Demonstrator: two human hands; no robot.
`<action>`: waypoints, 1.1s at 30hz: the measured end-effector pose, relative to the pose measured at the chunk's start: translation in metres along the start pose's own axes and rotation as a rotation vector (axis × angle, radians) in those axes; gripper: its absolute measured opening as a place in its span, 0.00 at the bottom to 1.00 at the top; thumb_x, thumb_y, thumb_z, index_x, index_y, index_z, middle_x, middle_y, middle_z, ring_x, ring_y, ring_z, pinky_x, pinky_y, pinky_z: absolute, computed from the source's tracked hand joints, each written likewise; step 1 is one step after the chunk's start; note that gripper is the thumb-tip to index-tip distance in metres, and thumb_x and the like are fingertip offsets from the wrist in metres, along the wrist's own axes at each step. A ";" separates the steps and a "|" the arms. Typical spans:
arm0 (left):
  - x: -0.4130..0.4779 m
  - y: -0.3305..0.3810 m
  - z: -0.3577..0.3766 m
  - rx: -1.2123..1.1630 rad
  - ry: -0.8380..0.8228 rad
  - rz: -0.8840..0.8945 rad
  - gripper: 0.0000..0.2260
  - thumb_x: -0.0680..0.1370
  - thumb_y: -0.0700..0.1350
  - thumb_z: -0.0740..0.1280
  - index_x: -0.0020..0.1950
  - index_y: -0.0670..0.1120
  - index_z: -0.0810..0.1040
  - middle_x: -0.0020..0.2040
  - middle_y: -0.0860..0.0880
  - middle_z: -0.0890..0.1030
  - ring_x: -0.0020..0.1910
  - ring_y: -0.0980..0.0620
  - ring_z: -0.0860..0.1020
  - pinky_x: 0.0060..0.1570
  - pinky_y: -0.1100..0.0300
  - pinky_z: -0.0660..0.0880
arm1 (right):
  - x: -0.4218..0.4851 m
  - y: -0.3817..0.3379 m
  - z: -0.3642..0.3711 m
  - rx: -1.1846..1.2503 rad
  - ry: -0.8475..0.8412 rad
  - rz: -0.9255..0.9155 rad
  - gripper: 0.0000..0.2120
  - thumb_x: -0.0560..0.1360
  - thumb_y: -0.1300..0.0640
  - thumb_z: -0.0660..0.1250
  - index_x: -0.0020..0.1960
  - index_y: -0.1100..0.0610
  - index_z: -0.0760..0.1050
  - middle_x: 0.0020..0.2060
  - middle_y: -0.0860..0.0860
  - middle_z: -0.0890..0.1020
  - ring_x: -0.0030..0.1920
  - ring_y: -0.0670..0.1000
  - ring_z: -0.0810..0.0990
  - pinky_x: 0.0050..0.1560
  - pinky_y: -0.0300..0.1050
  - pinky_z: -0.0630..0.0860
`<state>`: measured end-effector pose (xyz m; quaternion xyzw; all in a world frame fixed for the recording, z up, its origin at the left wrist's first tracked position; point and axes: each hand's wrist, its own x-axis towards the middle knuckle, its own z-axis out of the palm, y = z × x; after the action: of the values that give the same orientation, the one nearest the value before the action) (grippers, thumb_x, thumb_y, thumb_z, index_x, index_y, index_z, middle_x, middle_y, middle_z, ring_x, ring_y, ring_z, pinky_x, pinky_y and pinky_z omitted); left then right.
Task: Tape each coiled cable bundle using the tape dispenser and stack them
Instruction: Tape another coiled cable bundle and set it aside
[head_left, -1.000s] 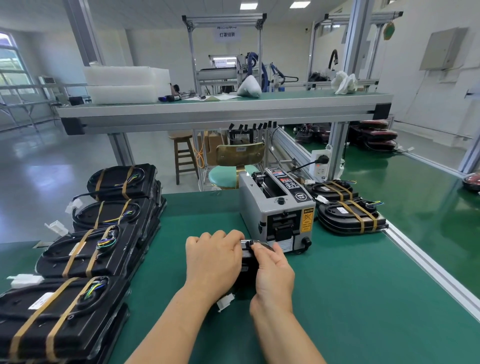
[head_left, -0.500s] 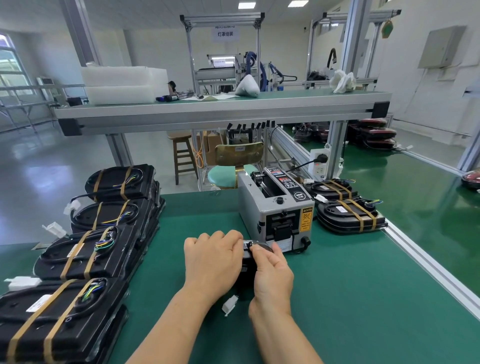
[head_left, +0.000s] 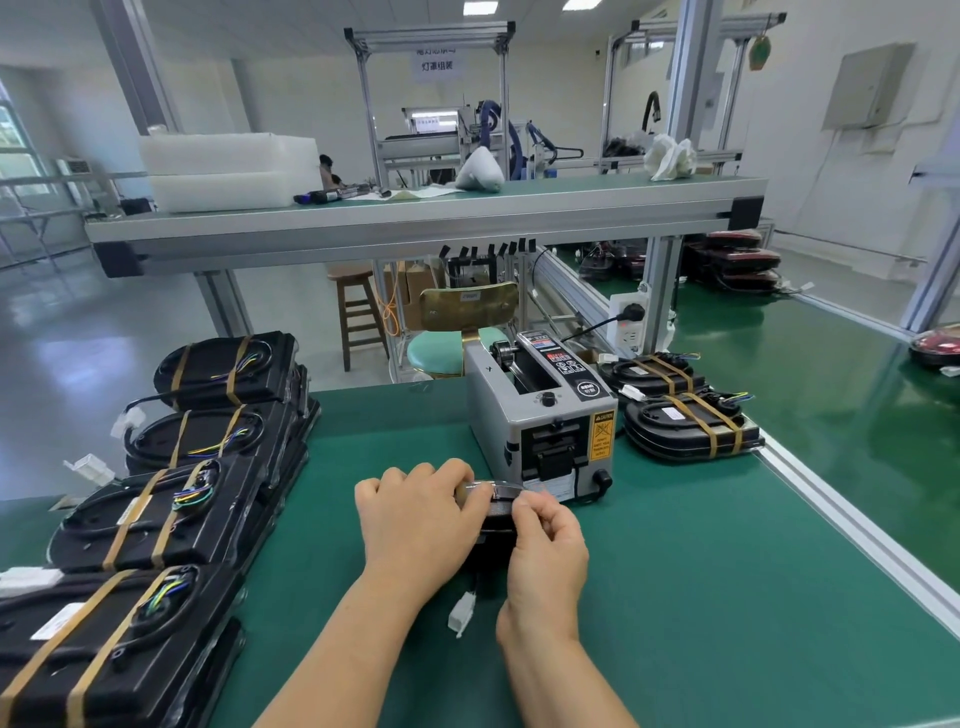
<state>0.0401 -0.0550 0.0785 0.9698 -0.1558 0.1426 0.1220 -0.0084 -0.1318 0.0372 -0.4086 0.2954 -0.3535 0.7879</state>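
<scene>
Table mat (head_left: 701, 597) deep green, plain. Edge rail (head_left: 831, 514) silver. Tape dispenser (head_left: 540, 421) grey body, black front and top panel, yellow caution label (black print). Left stacks (head_left: 156, 519) black, tan tape bands across; wires (head_left: 193, 493) blue, green, yellow. Right stacks (head_left: 685, 431) same black with tan bands. Held bundle (head_left: 496, 525) black. Connector (head_left: 462, 616) white. Stool (head_left: 358, 312) brown wood. Chair (head_left: 470, 306) mint seat, gold back. Foam blocks (head_left: 228, 171) milky white. Floor (head_left: 78, 364) grey.

tape dispenser (head_left: 540, 415) sits mid desk (head_left: 727, 597), at far edge. Just in front of it: cable bundle (head_left: 496, 519), between left hand (head_left: 415, 525) and right hand (head_left: 545, 551). 4 taped stacks (head_left: 171, 519) along left edge; more taped bundles (head_left: 685, 421) at right edge, beside dispenser.
</scene>
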 end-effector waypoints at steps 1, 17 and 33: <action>0.000 0.001 0.000 0.002 -0.010 -0.004 0.15 0.78 0.65 0.54 0.53 0.60 0.75 0.46 0.56 0.79 0.49 0.50 0.73 0.50 0.53 0.59 | 0.002 0.000 -0.001 0.005 0.003 0.004 0.07 0.76 0.66 0.69 0.45 0.55 0.80 0.54 0.53 0.83 0.61 0.54 0.79 0.64 0.50 0.74; 0.000 -0.005 -0.001 0.107 -0.029 0.062 0.12 0.84 0.52 0.49 0.58 0.56 0.71 0.50 0.54 0.79 0.49 0.47 0.75 0.47 0.54 0.61 | 0.010 -0.007 -0.008 -0.291 -0.157 -0.196 0.08 0.73 0.63 0.72 0.46 0.51 0.80 0.49 0.48 0.82 0.50 0.39 0.78 0.55 0.36 0.74; 0.002 -0.004 -0.003 0.124 -0.061 0.074 0.13 0.83 0.50 0.49 0.51 0.53 0.73 0.51 0.54 0.78 0.48 0.48 0.74 0.47 0.54 0.62 | 0.027 -0.006 0.005 -0.509 -0.218 -0.231 0.13 0.68 0.53 0.78 0.47 0.51 0.76 0.48 0.46 0.77 0.55 0.52 0.77 0.59 0.50 0.75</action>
<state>0.0420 -0.0510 0.0814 0.9730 -0.1859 0.1266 0.0516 0.0097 -0.1536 0.0399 -0.6596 0.2398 -0.3095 0.6416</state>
